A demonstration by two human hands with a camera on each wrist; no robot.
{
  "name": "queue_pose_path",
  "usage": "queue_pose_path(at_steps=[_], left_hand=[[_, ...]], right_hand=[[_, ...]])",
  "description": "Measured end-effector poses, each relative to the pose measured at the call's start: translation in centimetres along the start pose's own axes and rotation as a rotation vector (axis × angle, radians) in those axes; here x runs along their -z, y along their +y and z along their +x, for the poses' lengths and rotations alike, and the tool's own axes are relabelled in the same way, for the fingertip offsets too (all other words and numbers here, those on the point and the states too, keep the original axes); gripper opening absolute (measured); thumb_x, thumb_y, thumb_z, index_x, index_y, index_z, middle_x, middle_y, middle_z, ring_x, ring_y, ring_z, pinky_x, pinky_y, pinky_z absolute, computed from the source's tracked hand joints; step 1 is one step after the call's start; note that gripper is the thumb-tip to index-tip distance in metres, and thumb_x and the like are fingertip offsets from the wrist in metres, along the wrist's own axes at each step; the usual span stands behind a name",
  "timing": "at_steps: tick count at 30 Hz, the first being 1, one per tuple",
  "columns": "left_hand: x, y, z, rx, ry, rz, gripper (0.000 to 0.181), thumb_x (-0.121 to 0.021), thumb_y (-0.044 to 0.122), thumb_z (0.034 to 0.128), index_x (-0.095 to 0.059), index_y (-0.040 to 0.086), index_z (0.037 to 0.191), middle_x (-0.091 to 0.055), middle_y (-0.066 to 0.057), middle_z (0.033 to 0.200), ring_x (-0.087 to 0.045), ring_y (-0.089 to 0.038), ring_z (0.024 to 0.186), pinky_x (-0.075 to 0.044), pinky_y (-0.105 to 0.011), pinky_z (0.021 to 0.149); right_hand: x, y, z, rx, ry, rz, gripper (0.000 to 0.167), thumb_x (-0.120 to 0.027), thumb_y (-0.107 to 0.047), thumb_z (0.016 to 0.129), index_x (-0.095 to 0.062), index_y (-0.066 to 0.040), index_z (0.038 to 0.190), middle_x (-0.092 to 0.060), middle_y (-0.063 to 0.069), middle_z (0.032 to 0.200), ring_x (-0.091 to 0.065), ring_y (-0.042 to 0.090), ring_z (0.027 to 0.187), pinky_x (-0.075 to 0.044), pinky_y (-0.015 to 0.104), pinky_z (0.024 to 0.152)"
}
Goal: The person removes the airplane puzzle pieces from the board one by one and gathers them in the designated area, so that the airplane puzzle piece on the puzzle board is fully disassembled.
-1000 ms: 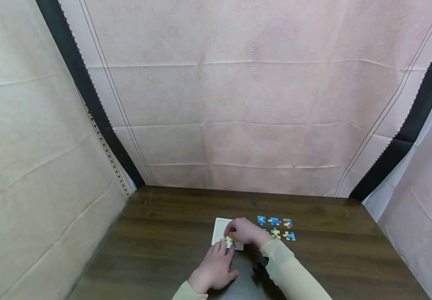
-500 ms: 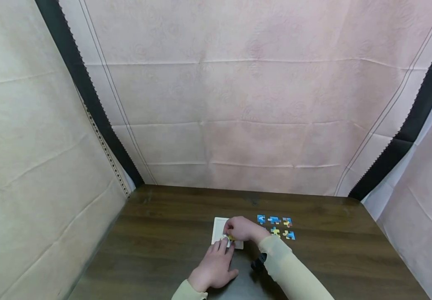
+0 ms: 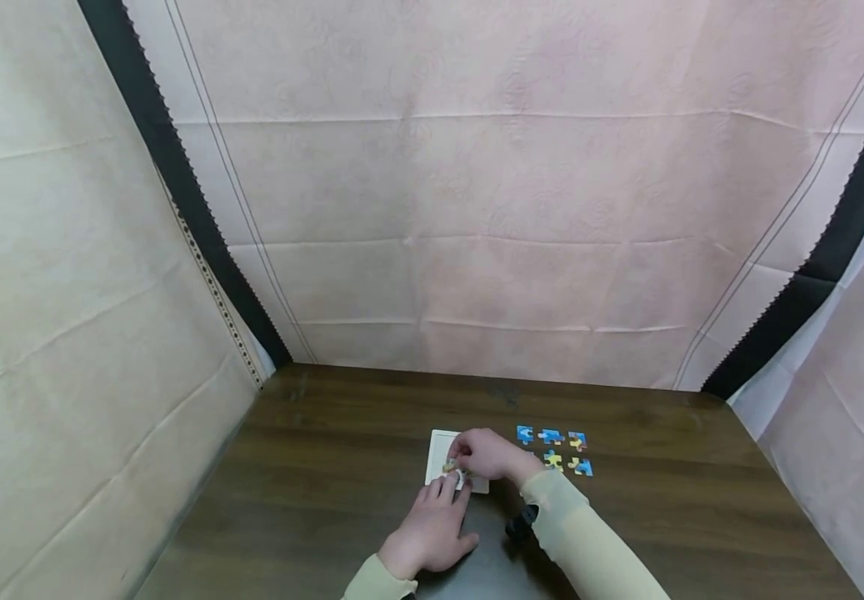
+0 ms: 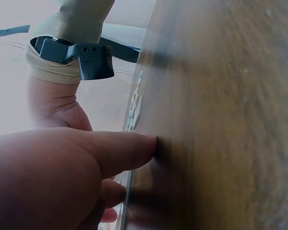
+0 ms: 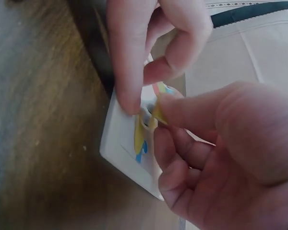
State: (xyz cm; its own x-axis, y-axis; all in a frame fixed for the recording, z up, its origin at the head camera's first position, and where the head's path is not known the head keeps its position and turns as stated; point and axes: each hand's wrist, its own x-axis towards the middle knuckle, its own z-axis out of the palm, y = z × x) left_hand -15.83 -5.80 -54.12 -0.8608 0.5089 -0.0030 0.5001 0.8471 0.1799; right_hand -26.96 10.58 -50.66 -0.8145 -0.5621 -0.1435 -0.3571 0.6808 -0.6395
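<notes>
A white puzzle frame (image 3: 439, 447) lies on the table under both hands. In the right wrist view, my right hand (image 5: 221, 139) pinches a yellow jigsaw piece (image 5: 158, 114) between thumb and fingers, tilted just above the frame. Beside it, yellow-and-blue pieces (image 5: 139, 136) lie inside the frame, partly covered by fingers. My left hand (image 3: 435, 529) has its fingers stretched forward, the tips resting on the near part of the frame and its pieces. In the left wrist view the left thumb (image 4: 129, 151) points towards the wooden table, with the frame mostly hidden behind the hand.
Several loose blue-and-yellow jigsaw pieces (image 3: 551, 437) lie in rows right of the frame, some hidden by the right forearm. The brown wooden table (image 3: 327, 467) ends at a pale cloth wall (image 3: 491, 275). A black wrist device (image 4: 79, 55) sits on the right wrist.
The right fingers have shifted slightly, and less of the yellow piece shows beneath them. The left hand stays almost where it was. The head view has tilted a little.
</notes>
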Motion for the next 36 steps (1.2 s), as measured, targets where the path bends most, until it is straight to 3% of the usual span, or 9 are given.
queue_pose_path(at_steps=[8, 16, 27, 36], left_hand=[[-0.7, -0.2, 0.0, -0.003, 0.009, 0.004, 0.077, -0.067, 0.052, 0.1006, -0.049, 0.004, 0.158, -0.045, -0.016, 0.155, -0.041, -0.035, 0.142, -0.037, -0.052, 0.116], [1.2, 0.8, -0.3, 0.013, -0.044, 0.014, 0.08, -0.07, 0.054, 0.0984, -0.051, 0.002, 0.156, -0.052, -0.016, 0.149, -0.043, -0.035, 0.139, -0.038, -0.052, 0.115], [1.4, 1.4, 0.4, 0.023, -0.034, 0.044, 0.08, -0.071, 0.056, 0.0977, -0.053, 0.003, 0.155, -0.055, -0.014, 0.141, -0.047, -0.033, 0.132, -0.041, -0.052, 0.112], [1.3, 1.1, 0.7, 0.049, -0.083, -0.029, 0.08, -0.071, 0.054, 0.098, -0.052, 0.002, 0.156, -0.053, -0.017, 0.15, -0.046, -0.035, 0.131, -0.04, -0.056, 0.113]], right_hand=[[0.4, 0.9, -0.6, -0.031, 0.077, 0.127, 0.009, -0.067, -0.014, 0.106, -0.074, -0.014, 0.112, -0.067, -0.003, 0.097, -0.061, 0.02, 0.089, -0.055, 0.044, 0.083], [1.1, 3.8, -2.8, -0.002, 0.159, 0.155, 0.01, -0.068, -0.026, 0.108, -0.074, -0.024, 0.116, -0.068, -0.005, 0.1, -0.063, 0.02, 0.088, -0.055, 0.039, 0.079], [4.5, 8.3, -8.2, -0.024, 0.184, 0.215, 0.017, -0.069, -0.028, 0.107, -0.078, -0.021, 0.12, -0.072, -0.002, 0.109, -0.064, 0.022, 0.093, -0.057, 0.041, 0.082], [5.7, 11.6, -12.6, -0.147, 0.207, 0.167, 0.014, -0.075, -0.026, 0.103, -0.08, -0.017, 0.112, -0.072, -0.003, 0.1, -0.062, 0.019, 0.09, -0.055, 0.038, 0.081]])
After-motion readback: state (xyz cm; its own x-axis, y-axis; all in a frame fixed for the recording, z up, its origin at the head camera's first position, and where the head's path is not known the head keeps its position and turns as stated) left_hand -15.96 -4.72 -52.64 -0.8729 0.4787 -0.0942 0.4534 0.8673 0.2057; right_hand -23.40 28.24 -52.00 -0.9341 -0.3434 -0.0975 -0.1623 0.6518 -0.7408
